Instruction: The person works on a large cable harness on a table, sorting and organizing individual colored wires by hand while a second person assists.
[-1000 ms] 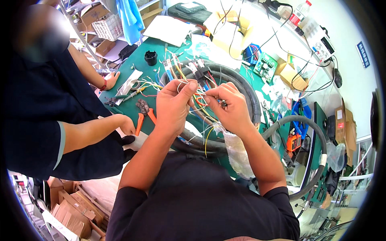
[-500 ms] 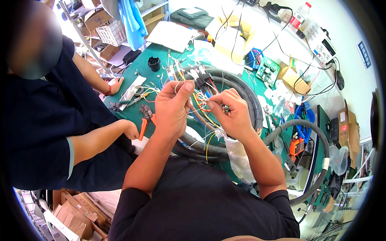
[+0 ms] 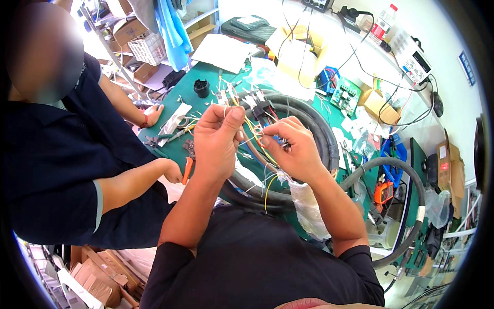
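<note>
My left hand (image 3: 218, 144) pinches a thin pale wire between thumb and fingers, just above a bundle of white, yellow, orange and blue wires (image 3: 252, 129). My right hand (image 3: 293, 152) is closed on thin wires beside it, fingertips close to the left hand's. The bundle comes out of a thick dark cable (image 3: 324, 136) coiled on the green mat (image 3: 180, 95), with black connectors (image 3: 260, 105) at its top. Clear wrapped plastic (image 3: 309, 211) hangs under my right wrist. An orange-handled crimping tool (image 3: 188, 167) lies left of my left hand; a small black cup (image 3: 201, 88) stands behind.
A co-worker (image 3: 67, 165) leans on the bench at left, both arms toward it. At the back are cardboard boxes (image 3: 298, 51), a circuit board (image 3: 343, 98), a bottle (image 3: 383, 23) and white instrument (image 3: 411, 56). A blue tray (image 3: 391, 159) and orange meter (image 3: 383, 191) are at right.
The view has shifted slightly, so the bench and co-worker sit a little lower and further right in frame. My hands keep their pinching grip, with small movements of fingers and wires.
</note>
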A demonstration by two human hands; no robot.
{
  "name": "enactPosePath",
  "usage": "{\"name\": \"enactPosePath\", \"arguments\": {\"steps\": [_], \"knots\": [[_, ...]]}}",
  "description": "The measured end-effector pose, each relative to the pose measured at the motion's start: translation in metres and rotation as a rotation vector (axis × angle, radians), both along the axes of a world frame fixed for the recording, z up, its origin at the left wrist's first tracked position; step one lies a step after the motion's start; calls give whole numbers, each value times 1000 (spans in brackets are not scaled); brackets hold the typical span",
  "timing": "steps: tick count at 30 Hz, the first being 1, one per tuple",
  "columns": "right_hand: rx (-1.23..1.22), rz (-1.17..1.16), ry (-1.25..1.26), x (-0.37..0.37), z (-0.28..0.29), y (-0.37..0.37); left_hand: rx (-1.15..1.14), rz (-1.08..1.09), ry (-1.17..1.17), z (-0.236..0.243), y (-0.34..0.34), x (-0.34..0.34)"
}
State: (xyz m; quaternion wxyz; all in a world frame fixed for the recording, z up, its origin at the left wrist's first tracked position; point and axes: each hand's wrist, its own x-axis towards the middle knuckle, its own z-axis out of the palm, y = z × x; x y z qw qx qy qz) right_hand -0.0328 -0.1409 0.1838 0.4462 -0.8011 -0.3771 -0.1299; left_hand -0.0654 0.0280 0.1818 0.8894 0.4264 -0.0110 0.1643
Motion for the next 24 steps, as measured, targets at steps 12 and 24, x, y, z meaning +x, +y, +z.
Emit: {"name": "enactPosePath", "arguments": {"steps": [12, 24], "knots": [[52, 88, 192, 4, 35, 25, 68, -16, -7, 12, 4, -8], [298, 14, 359, 7, 8, 6, 16, 157, -54, 24, 30, 3]]}}
